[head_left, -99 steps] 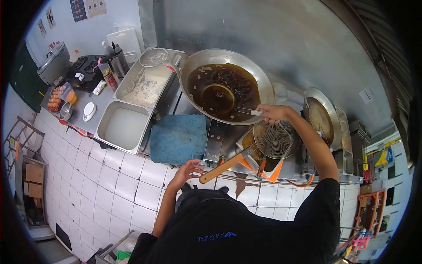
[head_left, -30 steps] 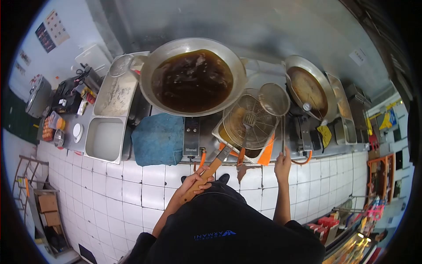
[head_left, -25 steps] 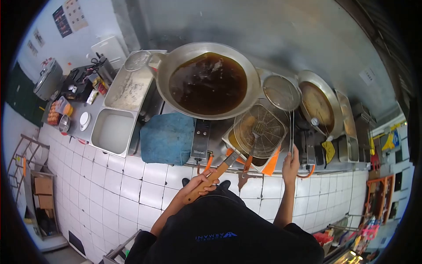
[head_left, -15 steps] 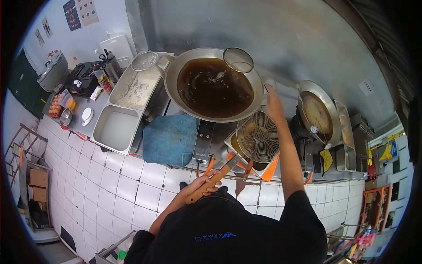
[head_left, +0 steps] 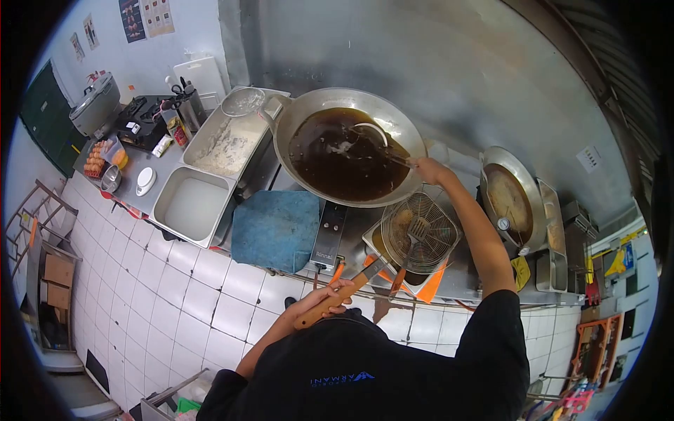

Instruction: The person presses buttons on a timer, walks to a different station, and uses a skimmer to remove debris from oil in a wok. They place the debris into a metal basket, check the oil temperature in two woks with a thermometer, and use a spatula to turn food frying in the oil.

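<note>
In my right hand is the handle of a round fine-mesh strainer. Its head is tilted and partly sunk in the dark oil of a large wok, with pale bits floating to its left. Close to my body, my left hand is wrapped around a long wooden handle, which appears to belong to a wide wire skimmer. That skimmer rests over a square metal container. A slotted turner lies across the wires, and a brownish piece of food shows there too.
Left of the wok are a tray of flour with a sieve and a pan of whitish liquid. A blue cloth covers the counter's front edge. A second wok with a thermometer stands right.
My right hand has lowered the strainer from above the wok into the oil. My left hand keeps its grip on the wooden handle. The view has shifted slightly.
</note>
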A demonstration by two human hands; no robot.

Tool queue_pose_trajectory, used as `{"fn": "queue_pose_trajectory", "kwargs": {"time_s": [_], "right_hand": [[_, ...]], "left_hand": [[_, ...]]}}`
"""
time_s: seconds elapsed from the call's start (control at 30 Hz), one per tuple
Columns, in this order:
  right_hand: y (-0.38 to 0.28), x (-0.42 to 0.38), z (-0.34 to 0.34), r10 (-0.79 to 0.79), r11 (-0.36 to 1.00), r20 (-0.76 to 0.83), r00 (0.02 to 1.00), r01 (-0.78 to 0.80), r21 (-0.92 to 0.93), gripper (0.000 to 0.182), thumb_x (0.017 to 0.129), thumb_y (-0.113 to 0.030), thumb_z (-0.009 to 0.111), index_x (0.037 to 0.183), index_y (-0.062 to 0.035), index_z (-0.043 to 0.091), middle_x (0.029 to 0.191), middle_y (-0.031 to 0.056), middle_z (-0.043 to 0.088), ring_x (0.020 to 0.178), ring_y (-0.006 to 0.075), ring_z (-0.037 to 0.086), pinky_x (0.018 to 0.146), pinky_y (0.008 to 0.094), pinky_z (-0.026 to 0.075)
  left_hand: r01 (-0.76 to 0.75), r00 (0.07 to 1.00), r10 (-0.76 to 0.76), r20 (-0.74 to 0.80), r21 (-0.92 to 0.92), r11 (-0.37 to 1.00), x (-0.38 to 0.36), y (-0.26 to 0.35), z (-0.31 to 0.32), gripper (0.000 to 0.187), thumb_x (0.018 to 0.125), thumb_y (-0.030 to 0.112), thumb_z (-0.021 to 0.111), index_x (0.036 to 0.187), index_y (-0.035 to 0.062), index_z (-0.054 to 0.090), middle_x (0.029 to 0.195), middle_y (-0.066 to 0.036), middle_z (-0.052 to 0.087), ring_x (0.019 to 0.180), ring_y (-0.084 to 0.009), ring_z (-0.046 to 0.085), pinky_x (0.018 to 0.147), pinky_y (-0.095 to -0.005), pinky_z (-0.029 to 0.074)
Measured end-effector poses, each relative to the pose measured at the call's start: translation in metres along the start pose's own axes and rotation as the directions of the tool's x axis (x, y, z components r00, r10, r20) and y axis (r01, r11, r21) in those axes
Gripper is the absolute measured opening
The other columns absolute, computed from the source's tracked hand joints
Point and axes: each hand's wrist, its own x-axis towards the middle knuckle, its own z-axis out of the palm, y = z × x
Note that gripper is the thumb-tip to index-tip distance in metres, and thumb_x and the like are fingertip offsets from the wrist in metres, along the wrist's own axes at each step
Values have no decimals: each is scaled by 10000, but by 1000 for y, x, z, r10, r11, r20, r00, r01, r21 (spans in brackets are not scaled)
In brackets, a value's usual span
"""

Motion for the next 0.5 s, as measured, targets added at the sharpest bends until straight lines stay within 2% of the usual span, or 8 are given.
{"fn": "queue_pose_trajectory", "kwargs": {"time_s": [0.03, 0.1, 0.13, 0.2, 0.23, 0.3, 0.43, 0.5], "right_hand": [[-5, -3, 0, 1, 1000, 3, 1000, -1, 3, 530, 937, -87, 482, 1463, -114, 424, 1074, 249, 669, 966, 377, 663, 891, 443, 496], [-18, -7, -1, -72, 956, 226, 971, 2, 294, 499, 983, -117, 462, 1480, -111, 408, 902, 164, 672, 759, 275, 645, 734, 377, 515], [-28, -12, -5, -74, 955, 229, 971, 3, 297, 499, 983, -117, 462, 1480, -111, 408, 902, 164, 672, 759, 275, 645, 734, 377, 515], [-53, -27, -24, -3, 813, 438, 899, -252, 524, 475, 1021, -159, 447, 1493, -133, 403, 734, 42, 538, 575, 136, 480, 520, 289, 427], [-64, -34, -32, -5, 813, 439, 898, -252, 526, 475, 1021, -159, 447, 1493, -133, 403, 734, 42, 538, 575, 136, 480, 520, 289, 427], [-82, -49, -45, -60, 695, 521, 851, -339, 634, 467, 1040, -174, 430, 1505, -160, 392, 682, -43, 399, 517, 53, 338, 413, 221, 284], [-95, -65, -61, -74, 666, 534, 842, -357, 655, 468, 1044, -165, 428, 1510, -177, 386, 663, -69, 351, 507, 32, 280, 401, 197, 223], [-95, -70, -65, -73, 522, 562, 824, -449, 725, 464, 1049, -177, 437, 1510, -184, 385, 656, -87, 313, 504, 22, 251, 399, 186, 193]], "left_hand": [[-5, 1000, 5, 8, -19, 1000, -1, -1, 0, 470, 909, 159, 456, 1373, 153, 379, 1015, -92, 429, 665, -96, 424, 475, -166, 394], [-14, 1000, 14, 11, -6, 1000, 1, -2, -3, 474, 908, 163, 457, 1376, 151, 378, 1015, -95, 434, 664, -97, 427, 474, -166, 393], [-25, 1000, 25, 16, 9, 1000, 1, -3, -5, 478, 908, 167, 459, 1379, 150, 377, 1016, -98, 438, 663, -97, 431, 473, -166, 392], [-27, 999, 27, 18, -2, 1000, 2, -4, -7, 483, 908, 172, 461, 1383, 148, 376, 1017, -101, 442, 660, -98, 433, 473, -167, 390], [-27, 999, 28, 23, -9, 1000, 2, -4, -8, 488, 908, 176, 463, 1388, 147, 375, 1019, -104, 447, 657, -98, 435, 473, -167, 388], [-33, 999, 34, 17, -6, 999, 2, -6, -8, 493, 908, 179, 467, 1391, 145, 374, 1021, -106, 449, 655, -98, 435, 474, -168, 386], [-43, 999, 43, 19, -16, 999, 3, -7, -9, 501, 910, 184, 474, 1399, 143, 374, 1027, -109, 455, 651, -99, 436, 476, -170, 381], [-39, 999, 39, 13, -15, 999, 3, -7, -10, 498, 912, 181, 471, 1399, 143, 376, 1024, -109, 451, 652, -100, 434, 478, -171, 383]]}}
